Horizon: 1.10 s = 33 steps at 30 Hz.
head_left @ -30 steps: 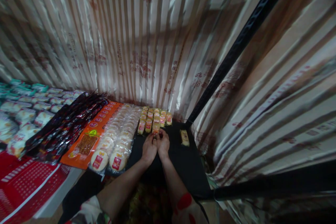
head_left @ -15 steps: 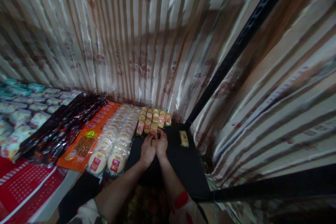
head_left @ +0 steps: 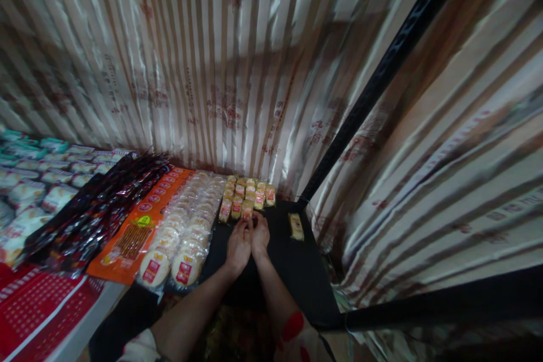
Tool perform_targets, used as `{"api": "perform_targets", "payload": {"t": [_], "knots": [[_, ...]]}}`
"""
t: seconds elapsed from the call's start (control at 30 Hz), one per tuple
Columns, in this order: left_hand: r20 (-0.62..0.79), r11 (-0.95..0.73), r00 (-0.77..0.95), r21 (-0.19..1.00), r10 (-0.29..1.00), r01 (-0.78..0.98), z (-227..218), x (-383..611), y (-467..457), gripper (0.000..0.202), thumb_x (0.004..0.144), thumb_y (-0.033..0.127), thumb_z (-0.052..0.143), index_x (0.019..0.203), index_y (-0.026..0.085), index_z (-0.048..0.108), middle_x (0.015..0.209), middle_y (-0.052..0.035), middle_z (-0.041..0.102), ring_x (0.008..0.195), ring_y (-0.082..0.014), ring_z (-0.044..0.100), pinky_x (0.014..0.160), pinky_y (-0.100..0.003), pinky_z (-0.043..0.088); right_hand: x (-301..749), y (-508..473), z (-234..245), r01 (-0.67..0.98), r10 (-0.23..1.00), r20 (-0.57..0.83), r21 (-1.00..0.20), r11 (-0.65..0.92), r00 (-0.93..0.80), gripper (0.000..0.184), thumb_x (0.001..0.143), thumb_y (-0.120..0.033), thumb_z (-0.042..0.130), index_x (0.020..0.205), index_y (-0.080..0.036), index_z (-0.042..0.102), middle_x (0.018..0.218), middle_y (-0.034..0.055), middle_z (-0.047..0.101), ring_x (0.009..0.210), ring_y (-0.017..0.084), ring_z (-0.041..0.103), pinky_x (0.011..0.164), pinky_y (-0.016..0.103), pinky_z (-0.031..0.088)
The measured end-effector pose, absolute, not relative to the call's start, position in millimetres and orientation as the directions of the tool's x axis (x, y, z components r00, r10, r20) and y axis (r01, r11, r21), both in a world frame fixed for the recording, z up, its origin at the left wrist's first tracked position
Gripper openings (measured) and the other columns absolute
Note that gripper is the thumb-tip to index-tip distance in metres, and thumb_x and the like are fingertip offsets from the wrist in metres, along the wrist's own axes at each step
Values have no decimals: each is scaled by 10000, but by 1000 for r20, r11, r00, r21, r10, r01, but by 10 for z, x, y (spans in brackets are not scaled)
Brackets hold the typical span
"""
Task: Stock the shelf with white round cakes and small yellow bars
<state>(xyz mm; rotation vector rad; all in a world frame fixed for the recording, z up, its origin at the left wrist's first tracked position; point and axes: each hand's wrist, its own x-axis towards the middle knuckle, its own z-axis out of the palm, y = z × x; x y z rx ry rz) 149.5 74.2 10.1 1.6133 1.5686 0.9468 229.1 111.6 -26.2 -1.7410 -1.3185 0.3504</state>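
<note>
Both of my hands meet at the front of a block of small yellow wrapped snack cakes (head_left: 236, 207) with red labels. Fingers of my left hand (head_left: 238, 246) and my right hand (head_left: 259, 236) close together on the near end of one wrapped snack cake (head_left: 247, 209), the rightmost of the front row. My fingertips are partly hidden behind the knuckles. One more wrapped snack cake (head_left: 296, 227) lies apart, to the right of my right hand, on the black shelf (head_left: 282, 260).
Left of the cakes lie rows of round wrapped crackers (head_left: 185, 271), an orange snack bag (head_left: 131, 243), dark shiny packets (head_left: 91, 220) and white packets (head_left: 59, 195). A red basket (head_left: 46, 300) is at lower left. A black post (head_left: 360, 107) and striped sheeting (head_left: 237, 68) enclose the shelf.
The view has shifted slightly. My hands stay together at the same snack cake, with little visible movement.
</note>
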Motion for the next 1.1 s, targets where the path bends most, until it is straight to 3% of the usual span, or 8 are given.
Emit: {"api": "perform_targets", "payload": {"t": [0.43, 0.73, 1.1], "knots": [[14, 12, -47, 867, 999, 499, 201, 1552, 611, 415, 816, 124, 331, 1150, 98, 576, 1282, -118, 537, 1210, -166, 468, 1064, -273, 312, 2325, 970, -265, 551, 844, 295, -835, 0, 448, 365, 739, -338, 501, 1001, -119, 632, 965, 145, 622, 828, 227, 598, 773, 335, 477], [-80, 106, -70, 809, 994, 579, 292, 1468, 245, 407, 819, 122, 333, 1155, 113, 563, 1207, -111, 584, 1141, -157, 509, 994, -220, 335, 2215, 519, -210, 507, 853, 290, -861, 36, 434, 280, 708, -261, 478, 911, -181, 654, 925, 97, 639, 758, 196, 625, 704, 302, 503], [-72, 89, -51, 795, 996, 600, 304, 1260, -296, 300, 848, 196, 376, 1039, 144, 603, 1034, -96, 636, 978, -164, 574, 864, -233, 403, 1976, -171, -187, 500, 891, 281, -863, 72, 358, 312, 723, -204, 399, 886, -151, 660, 898, 95, 646, 815, 183, 617, 762, 285, 481]]}}
